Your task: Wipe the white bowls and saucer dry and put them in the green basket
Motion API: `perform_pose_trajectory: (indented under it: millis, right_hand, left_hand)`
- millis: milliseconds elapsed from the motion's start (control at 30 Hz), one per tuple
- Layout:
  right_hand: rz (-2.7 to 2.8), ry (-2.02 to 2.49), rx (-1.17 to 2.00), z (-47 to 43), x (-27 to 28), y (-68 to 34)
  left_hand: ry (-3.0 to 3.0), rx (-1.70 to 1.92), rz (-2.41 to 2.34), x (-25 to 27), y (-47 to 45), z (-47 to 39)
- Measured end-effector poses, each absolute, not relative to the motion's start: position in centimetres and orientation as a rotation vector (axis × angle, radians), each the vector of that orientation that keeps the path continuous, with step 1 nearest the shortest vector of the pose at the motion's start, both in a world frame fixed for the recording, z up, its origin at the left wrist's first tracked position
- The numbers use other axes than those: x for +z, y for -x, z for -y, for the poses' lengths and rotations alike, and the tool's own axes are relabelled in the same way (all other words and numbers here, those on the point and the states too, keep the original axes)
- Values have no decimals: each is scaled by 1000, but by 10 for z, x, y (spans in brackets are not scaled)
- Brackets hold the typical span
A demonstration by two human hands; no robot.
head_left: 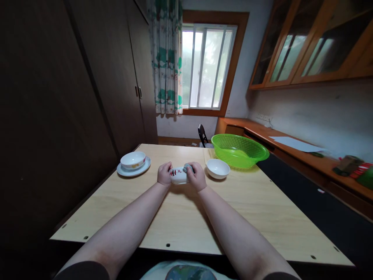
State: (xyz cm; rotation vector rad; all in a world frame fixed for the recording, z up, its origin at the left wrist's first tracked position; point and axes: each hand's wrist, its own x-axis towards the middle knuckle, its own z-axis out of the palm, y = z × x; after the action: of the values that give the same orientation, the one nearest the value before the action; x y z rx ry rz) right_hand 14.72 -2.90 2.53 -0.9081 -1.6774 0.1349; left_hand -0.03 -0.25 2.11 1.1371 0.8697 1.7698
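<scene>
Pale wooden bench, seen from the head: its near edge, marked by dark slots, runs below the forearms, and a broad stretch of wood lies between this edge and the two hands. The left edge runs beside a dark wardrobe; at the far right corner a green basket projects in view past the bench's edge. The held bowl, white with red and dark motifs, lies between the hands, its decorated outer wall facing the wearer; whether it touches the bench cannot be told. The left grip is closed on its left end; the right grip holds its right end, with a grey scrubber pressed under the thumb. Just right of the right grip stands a white bowl; pale sticks lie behind it. Well to the left, a patterned bowl rests on a plate.
</scene>
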Motion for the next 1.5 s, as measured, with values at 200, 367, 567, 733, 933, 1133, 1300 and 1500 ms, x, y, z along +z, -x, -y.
perform_pose_trajectory:
  millis: [200,367,567,733,933,1133,1300,1500]
  right_hand:
    - [1663,900,143,29,25,-147]
    - [1660,905,155,29,25,-147]
    - [1660,912,150,29,26,-147]
    - [1660,907,151,29,25,-148]
    - [1640,906,166,28,24,-147]
    - [1544,909,292,24,22,-147]
    - [1533,914,322,25,21,-146]
    - [1673,915,174,33,29,-142]
  left_hand:
    - [-1098,1791,-840,19,0,1]
    - [-1083,1778,-820,16,1,-1]
    - [-1010,1782,-766,15,0,-2]
    - [-992,1797,-756,15,-1,-2]
    - [-983,1809,-757,15,0,-3]
    - [-921,1814,-769,15,-1,-4]
    - [-1085,1813,-957,18,0,0]
    - [-1224,1746,-1041,21,1,4]
